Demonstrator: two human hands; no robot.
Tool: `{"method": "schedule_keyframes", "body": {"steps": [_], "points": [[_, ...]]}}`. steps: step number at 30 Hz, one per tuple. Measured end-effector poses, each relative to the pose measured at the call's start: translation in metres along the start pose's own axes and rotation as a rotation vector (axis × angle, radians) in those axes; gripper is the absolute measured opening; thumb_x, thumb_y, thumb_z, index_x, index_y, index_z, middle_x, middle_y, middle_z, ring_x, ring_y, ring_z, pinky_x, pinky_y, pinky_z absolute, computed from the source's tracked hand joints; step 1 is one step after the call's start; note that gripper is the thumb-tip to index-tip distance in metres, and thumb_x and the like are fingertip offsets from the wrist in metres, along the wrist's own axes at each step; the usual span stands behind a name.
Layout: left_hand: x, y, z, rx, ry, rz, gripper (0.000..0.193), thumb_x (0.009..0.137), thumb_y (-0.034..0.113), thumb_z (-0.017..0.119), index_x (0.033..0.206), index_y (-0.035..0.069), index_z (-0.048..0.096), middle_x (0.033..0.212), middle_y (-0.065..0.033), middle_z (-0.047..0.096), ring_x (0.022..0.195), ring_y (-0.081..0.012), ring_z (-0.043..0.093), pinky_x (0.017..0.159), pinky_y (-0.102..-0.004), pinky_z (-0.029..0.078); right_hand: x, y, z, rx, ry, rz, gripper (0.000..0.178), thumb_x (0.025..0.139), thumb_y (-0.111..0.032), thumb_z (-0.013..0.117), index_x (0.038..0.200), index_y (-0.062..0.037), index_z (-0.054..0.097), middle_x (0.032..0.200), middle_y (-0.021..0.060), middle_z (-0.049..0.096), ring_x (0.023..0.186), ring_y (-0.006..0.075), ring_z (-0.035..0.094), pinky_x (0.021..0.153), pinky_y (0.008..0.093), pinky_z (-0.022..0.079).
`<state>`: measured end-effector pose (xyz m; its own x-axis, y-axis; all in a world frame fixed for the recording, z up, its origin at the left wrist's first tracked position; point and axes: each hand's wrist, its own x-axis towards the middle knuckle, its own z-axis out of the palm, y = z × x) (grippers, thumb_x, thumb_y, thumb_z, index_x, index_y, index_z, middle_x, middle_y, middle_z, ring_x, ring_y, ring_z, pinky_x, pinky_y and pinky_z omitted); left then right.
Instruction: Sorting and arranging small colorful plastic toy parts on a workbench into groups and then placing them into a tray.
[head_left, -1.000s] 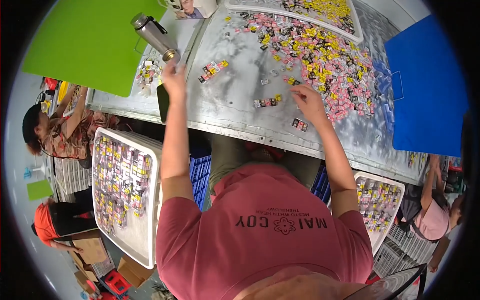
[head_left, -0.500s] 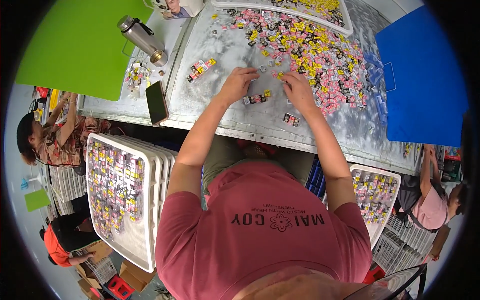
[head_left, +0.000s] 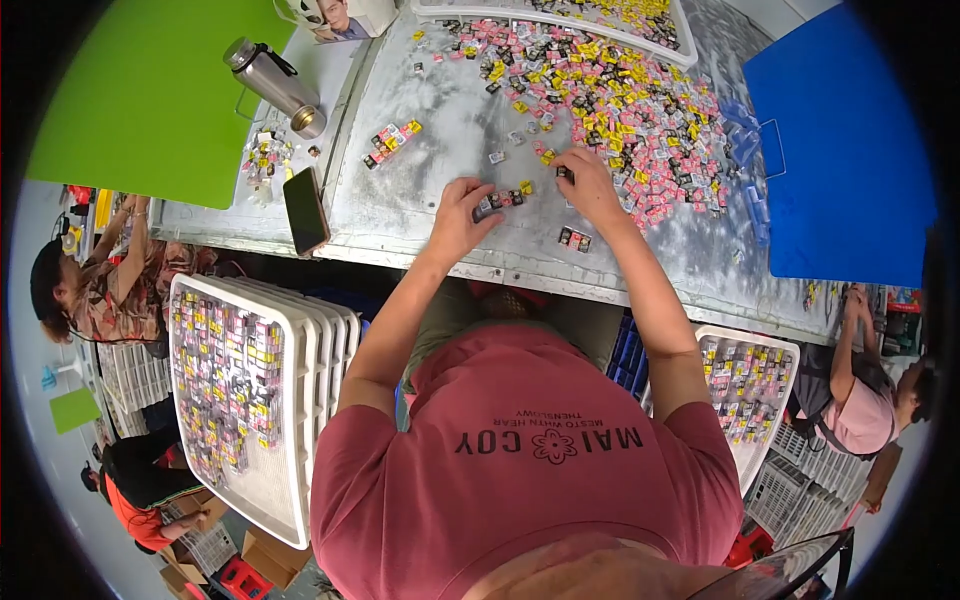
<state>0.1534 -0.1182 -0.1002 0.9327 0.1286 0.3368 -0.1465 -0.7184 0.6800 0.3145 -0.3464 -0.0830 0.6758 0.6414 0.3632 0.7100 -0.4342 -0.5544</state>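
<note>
My left hand (head_left: 462, 222) is closed around the near-left end of a short row of small blocks (head_left: 507, 198), mostly dark with a yellow one at the far end. Between the thumb and fingers of my right hand (head_left: 592, 188) is a small black block (head_left: 565, 174). Just beyond it sits a yellow block (head_left: 545, 156), with some whitish blocks (head_left: 497, 157) scattered to its left. A little cluster of dark and pink blocks (head_left: 575, 239) lies near the table's front edge. Farther left rests another assembled group (head_left: 391, 143) in pink, black and yellow.
A wide heap of loose blocks (head_left: 650, 130) covers the table's right side, below a white tray (head_left: 560, 18). A phone (head_left: 306, 210) and a steel flask (head_left: 275, 85) stand left. White trays of blocks (head_left: 296, 400) flank me. Blue (head_left: 845, 160) and green boards (head_left: 150, 100) border the table.
My left hand has come back toward me onto the row of blocks. The right hand has shifted slightly back and left, now with a black block in its fingers.
</note>
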Motion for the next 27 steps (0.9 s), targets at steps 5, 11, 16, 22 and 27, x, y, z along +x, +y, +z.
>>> {"method": "schedule_keyframes", "body": {"steps": [5, 11, 16, 22, 27], "points": [[-0.001, -0.004, 0.002, -0.023, 0.025, -0.019, 0.049, 0.073, 0.015, 0.086, 0.118, 0.003, 0.072, 0.117, -0.0132, 0.062, 0.114, -0.0332, 0.057, 0.099, -0.0409, 0.048, 0.002, -0.003, -0.003, 0.043, -0.044, 0.032, 0.027, 0.078, -0.002, 0.072, 0.105, -0.004, 0.071, 0.104, 0.0123, 0.066, 0.101, 0.0329, 0.063, 0.091, 0.0422, 0.05], [0.001, -0.003, 0.003, -0.008, 0.058, 0.019, 0.043, 0.076, 0.014, 0.086, 0.116, 0.005, 0.074, 0.113, -0.0114, 0.063, 0.107, -0.0304, 0.06, 0.091, -0.0384, 0.051, 0.034, -0.004, 0.011, -0.038, 0.1, -0.122, 0.027, 0.078, -0.008, 0.075, 0.104, -0.0052, 0.072, 0.105, 0.0107, 0.068, 0.099, 0.0339, 0.065, 0.089, 0.0438, 0.051], [0.0, -0.003, 0.004, -0.018, 0.056, -0.004, 0.041, 0.075, 0.014, 0.086, 0.114, 0.006, 0.075, 0.112, -0.0104, 0.063, 0.106, -0.0294, 0.061, 0.089, -0.0375, 0.052, 0.052, -0.003, 0.023, -0.152, -0.023, -0.109, 0.02, 0.08, -0.007, 0.071, 0.1, -0.0051, 0.072, 0.099, 0.0111, 0.068, 0.095, 0.0339, 0.065, 0.083, 0.0444, 0.051], [-0.002, -0.006, 0.003, 0.004, 0.087, 0.011, 0.041, 0.075, 0.014, 0.086, 0.114, 0.006, 0.075, 0.112, -0.0105, 0.064, 0.107, -0.0297, 0.061, 0.088, -0.0368, 0.052, 0.042, -0.027, 0.003, 0.076, -0.169, -0.054, 0.022, 0.082, -0.009, 0.074, 0.103, -0.0038, 0.071, 0.094, 0.0112, 0.067, 0.086, 0.0297, 0.067, 0.077, 0.0421, 0.053], [-0.001, -0.005, 0.004, -0.02, 0.057, 0.002, 0.042, 0.075, 0.014, 0.086, 0.115, 0.006, 0.075, 0.113, -0.0112, 0.064, 0.108, -0.0305, 0.061, 0.091, -0.0381, 0.052, 0.011, -0.024, -0.001, 0.131, -0.223, -0.049, 0.029, 0.079, -0.009, 0.078, 0.107, -0.0036, 0.071, 0.098, 0.0107, 0.066, 0.082, 0.0272, 0.066, 0.077, 0.0393, 0.055]]}}
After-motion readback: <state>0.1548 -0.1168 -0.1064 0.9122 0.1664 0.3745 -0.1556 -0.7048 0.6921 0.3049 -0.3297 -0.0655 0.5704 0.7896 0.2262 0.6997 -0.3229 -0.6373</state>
